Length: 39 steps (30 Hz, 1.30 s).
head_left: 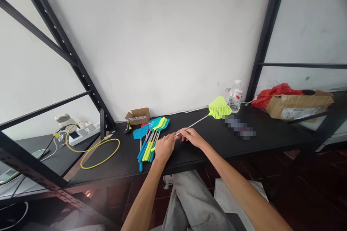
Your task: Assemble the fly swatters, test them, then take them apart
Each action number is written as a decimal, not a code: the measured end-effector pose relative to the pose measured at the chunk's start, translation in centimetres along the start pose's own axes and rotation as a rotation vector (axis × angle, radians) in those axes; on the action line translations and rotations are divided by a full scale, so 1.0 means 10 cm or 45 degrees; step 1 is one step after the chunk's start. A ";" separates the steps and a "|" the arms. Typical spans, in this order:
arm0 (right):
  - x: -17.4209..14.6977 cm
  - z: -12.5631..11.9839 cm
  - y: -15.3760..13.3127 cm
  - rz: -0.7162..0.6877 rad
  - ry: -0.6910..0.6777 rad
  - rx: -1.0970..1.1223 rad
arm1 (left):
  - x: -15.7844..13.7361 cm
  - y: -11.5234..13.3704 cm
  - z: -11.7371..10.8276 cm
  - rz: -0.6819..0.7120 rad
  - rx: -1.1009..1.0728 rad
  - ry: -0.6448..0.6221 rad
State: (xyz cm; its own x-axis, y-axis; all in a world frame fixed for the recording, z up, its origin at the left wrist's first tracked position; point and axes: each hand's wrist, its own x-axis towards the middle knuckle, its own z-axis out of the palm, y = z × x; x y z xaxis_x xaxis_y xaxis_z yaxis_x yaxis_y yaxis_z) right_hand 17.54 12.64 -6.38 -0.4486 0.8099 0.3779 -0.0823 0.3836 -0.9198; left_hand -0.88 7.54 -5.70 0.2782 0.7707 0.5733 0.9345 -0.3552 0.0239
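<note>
We had the lime swatter (220, 108) in both hands: left hand (165, 148) wrapped around the handle (153, 149), right hand (192, 137) pinching the thin shaft (197, 122). Doing it well meant light, aligned grips so we didn't bend it. Its head (219, 110) sat beyond and right of our grip, near the bottle (235, 98); handle end poked out left, by the swatter pile (146, 149).

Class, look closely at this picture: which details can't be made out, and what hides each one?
All in the head view:
Swatter: the part inside the left hand is covered by that hand.
Other swatters: they overlap, hiding parts of one another.
Patch: pixelation masks whatever is there.
Box label: print too small to read.
Bottle label: too small to read.
</note>
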 end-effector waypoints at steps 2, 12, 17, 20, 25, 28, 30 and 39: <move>0.01 0.00 0.01 0.023 0.041 0.068 | 0.01 0.02 0.00 -0.012 -0.009 0.018; 0.05 -0.10 0.13 0.076 0.642 0.555 | 0.00 0.02 -0.02 -0.025 0.020 0.076; 0.03 -0.09 0.14 0.074 0.534 0.372 | -0.01 -0.01 -0.01 -0.021 0.033 0.043; 0.01 -0.07 0.12 0.073 0.465 0.269 | -0.02 -0.01 0.00 -0.017 0.032 0.009; -0.01 -0.04 0.05 0.023 0.269 0.108 | -0.01 0.01 0.02 -0.006 0.030 0.013; -0.01 -0.02 0.02 0.006 0.162 0.033 | -0.01 0.02 0.02 0.010 0.012 0.018; -0.01 -0.01 0.01 0.013 0.135 0.006 | -0.01 0.02 0.01 0.012 -0.002 0.019; 0.01 -0.04 0.08 0.100 0.448 0.376 | -0.02 0.07 0.01 -0.018 -0.037 0.038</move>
State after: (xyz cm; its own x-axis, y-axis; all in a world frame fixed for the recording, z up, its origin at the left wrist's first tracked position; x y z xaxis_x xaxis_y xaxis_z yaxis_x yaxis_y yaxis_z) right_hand 17.80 13.16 -7.01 -0.1385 0.9523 0.2718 -0.3331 0.2136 -0.9184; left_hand -0.25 7.19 -5.83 0.2577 0.7598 0.5969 0.9314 -0.3597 0.0557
